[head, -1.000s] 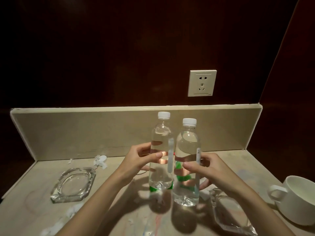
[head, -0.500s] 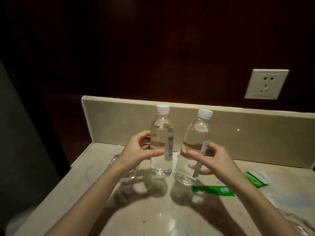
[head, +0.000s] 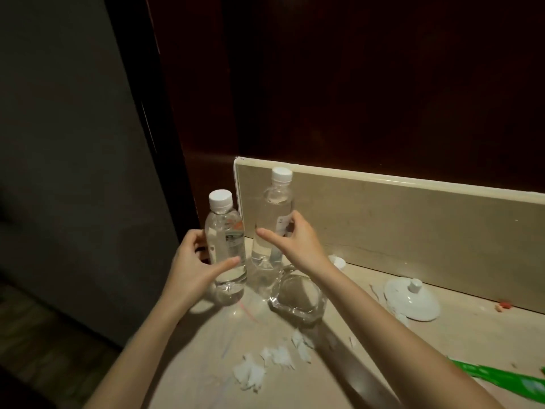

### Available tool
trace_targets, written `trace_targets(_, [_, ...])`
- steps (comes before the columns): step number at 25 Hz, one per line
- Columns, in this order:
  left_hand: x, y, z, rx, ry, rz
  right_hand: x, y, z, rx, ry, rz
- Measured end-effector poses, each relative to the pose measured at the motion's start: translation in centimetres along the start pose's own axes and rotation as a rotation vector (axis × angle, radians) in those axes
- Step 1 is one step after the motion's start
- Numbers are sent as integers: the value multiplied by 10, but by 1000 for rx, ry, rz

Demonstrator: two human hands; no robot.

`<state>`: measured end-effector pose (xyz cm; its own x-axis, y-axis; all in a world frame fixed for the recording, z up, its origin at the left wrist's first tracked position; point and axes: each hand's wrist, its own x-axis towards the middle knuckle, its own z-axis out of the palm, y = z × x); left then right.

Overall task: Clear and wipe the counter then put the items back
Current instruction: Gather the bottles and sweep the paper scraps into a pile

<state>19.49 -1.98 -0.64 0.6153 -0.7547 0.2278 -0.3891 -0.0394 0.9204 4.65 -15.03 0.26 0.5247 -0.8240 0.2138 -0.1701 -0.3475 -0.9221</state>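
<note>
Two clear water bottles with white caps are held upright over the left end of the beige counter (head: pixel 460 329). My left hand (head: pixel 194 262) grips the left bottle (head: pixel 225 240) round its lower half. My right hand (head: pixel 295 243) grips the right bottle (head: pixel 272 214) at its middle, a little higher and further back. Whether the bottles touch the counter I cannot tell. A glass ashtray (head: pixel 298 296) sits just below my right wrist.
A white ceramic lid (head: pixel 411 298) lies near the backsplash (head: pixel 413 225). Torn white paper scraps (head: pixel 265 361) litter the front of the counter. A green wrapper (head: pixel 501 379) lies at the right edge. Left of the counter stand a dark wood panel and a grey wall.
Both hands have carried the bottles to the left, to the counter's left end. The camera has swung left too, so the wall socket is out of view.
</note>
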Motion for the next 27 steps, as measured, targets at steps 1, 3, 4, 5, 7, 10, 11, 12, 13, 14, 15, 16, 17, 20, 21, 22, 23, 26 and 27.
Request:
trace_targets(1, [-1, -6, -1, 11, -13, -8, 6, 3, 9, -17, -23, 1])
trace_targets(3, [-2, -17, 0, 18, -35, -21, 17, 10, 24, -45, -67, 16])
trace_targets(4, [-4, -20, 2, 14, -44, -26, 21, 14, 30, -58, -83, 22])
trace_targets(5, [-4, -24, 4, 2, -46, -27, 23, 18, 34, -68, -95, 32])
trace_targets(7, [-4, -27, 6, -31, -40, -31, 27, 23, 41, -67, -101, 56])
trace_targets(10, [-1, -31, 9, -50, -38, -31, 31, 31, 44, -73, -99, 58])
trace_targets(11, [-1, -32, 10, -52, -41, -28, 31, 32, 44, -74, -98, 56])
trace_targets(12, [-1, -31, 10, -49, -49, -27, 31, 34, 44, -71, -95, 59])
trace_targets(13, [0, -31, 10, -44, -59, -29, 30, 35, 44, -61, -95, 62])
trace_targets(14, [0, -31, 10, -35, -67, -31, 30, 35, 44, -53, -99, 66])
trace_targets(15, [1, -31, 9, -21, -75, -36, 29, 35, 43, -50, -116, 66])
trace_targets(16, [1, -31, 8, -5, -83, -41, 30, 37, 41, -52, -148, 70])
trace_targets(17, [1, -31, 6, 10, -92, -49, 31, 39, 38, -56, -196, 74])
trace_targets(20, [-5, -29, -4, 101, -150, -83, 32, 44, 18, -190, -297, 17])
trace_targets(21, [-7, -28, -10, 146, -161, -94, 32, 46, 6, -286, -294, -19])
trace_targets(22, [-10, -26, -17, 199, -168, -99, 31, 49, -6, -416, -267, -60])
trace_targets(23, [-12, -24, -26, 255, -175, -100, 31, 53, -17, -562, -239, -104])
trace_targets(26, [-22, -13, -41, 308, -222, -105, 36, 65, -26, -833, -328, -161])
trace_targets(27, [-26, -9, -41, 304, -240, -112, 38, 67, -22, -874, -394, -152])
